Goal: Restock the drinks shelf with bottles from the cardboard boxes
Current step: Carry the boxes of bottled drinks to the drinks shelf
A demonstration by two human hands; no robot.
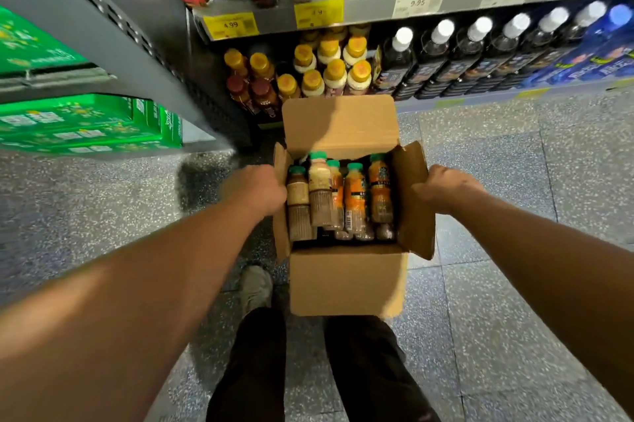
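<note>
The left hand (255, 190) and the right hand (442, 190) each grip one side of the open box (346, 281) held between them, probably to bring its bottles (355, 195) close to the shelf (459, 101) just beyond the hands.

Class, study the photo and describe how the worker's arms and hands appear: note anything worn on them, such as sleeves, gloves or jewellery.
The left forearm and right forearm are bare as far as the frame shows; no sleeve edge is in view. The left hand and right hand wear no gloves. No watch, bracelet or ring is visible on either.
</note>
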